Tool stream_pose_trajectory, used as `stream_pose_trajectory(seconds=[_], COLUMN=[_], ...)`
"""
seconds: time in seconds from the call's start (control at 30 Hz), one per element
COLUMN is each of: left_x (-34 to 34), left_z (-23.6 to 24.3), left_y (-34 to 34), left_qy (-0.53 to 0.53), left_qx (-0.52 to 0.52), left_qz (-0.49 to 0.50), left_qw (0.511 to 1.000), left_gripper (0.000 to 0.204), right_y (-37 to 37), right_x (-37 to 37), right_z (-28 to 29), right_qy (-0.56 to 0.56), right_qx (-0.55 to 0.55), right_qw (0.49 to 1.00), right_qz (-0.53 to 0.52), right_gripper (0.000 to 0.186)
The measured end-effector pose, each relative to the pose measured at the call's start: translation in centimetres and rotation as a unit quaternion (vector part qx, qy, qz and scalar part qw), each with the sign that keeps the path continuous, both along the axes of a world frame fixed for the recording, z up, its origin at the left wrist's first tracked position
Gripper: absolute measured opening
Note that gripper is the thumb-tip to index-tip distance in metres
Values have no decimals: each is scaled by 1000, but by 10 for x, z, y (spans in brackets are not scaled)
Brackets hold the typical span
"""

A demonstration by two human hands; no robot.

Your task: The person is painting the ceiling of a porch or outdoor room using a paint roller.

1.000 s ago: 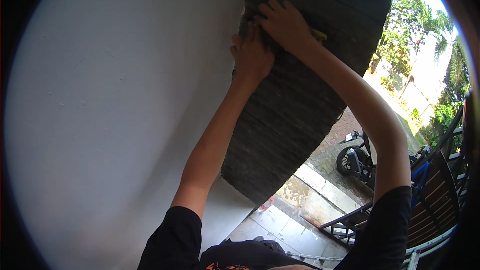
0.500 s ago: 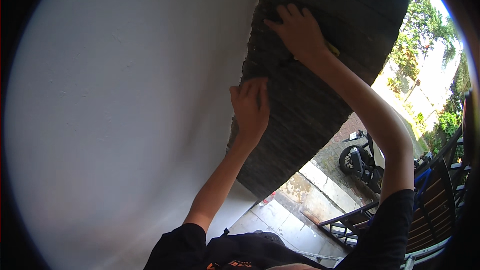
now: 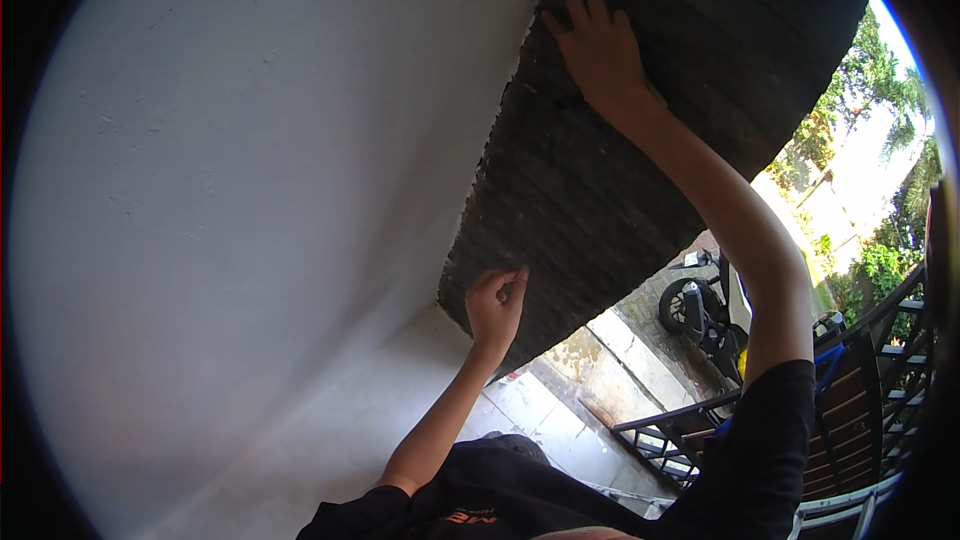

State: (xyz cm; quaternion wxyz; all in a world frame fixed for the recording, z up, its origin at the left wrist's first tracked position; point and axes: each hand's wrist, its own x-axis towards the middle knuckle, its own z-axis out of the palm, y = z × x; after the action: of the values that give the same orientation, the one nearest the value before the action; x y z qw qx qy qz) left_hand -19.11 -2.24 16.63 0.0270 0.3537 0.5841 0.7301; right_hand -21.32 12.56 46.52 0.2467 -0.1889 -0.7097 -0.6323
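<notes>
A dark, ridged panel (image 3: pixel 600 180) stretches across the upper middle, its ragged left edge running along a white wall (image 3: pixel 300 140). My right hand (image 3: pixel 605 60) lies against the panel's upper part near that edge, its fingers spread. Lower down, my left hand (image 3: pixel 492 315) is in front of the panel's lower corner. Its thumb and forefinger are pinched together and the other fingers curled. Whether anything small is between those fingertips, I cannot tell.
Beyond the panel, at the right, a parked motorcycle (image 3: pixel 700 315) stands on paving. A dark metal railing with brown slats (image 3: pixel 850 410) curves along the lower right. Pale floor tiles (image 3: pixel 540 410) show below the panel, and green trees (image 3: pixel 860 90) stand outside.
My left hand has moved down along the panel toward its lower corner and its fingers have closed into a pinch. The right hand stays on the panel, while the view has shifted slightly.
</notes>
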Motion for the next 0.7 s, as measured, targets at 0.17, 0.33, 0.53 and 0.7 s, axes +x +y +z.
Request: stream_pose_trajectory(seconds=[0.17, 0.33, 0.53, 0.7], left_x=[-10, -13, -15, -24], left_z=[-10, -19, -27, -21], left_y=[-13, -16, -22, -31], left_qy=[-17, -28, -34, -59], left_qx=[-19, -24, -17, -27], left_qz=[3, -1, -24, -10], left_qw=[1000, 999, 999, 998], left_gripper=[17, 18, 18, 18], right_y=[-4, 2, -4, -9], right_x=[14, 11, -8, 14], right_z=[1, 5, 1, 3], right_qy=[6, 8, 1, 0], right_qx=[-24, -11, -32, -34], right_qw=[1000, 999, 999, 999], right_qz=[7, 40, -3, -40], right_gripper=[41, 44, 46, 43])
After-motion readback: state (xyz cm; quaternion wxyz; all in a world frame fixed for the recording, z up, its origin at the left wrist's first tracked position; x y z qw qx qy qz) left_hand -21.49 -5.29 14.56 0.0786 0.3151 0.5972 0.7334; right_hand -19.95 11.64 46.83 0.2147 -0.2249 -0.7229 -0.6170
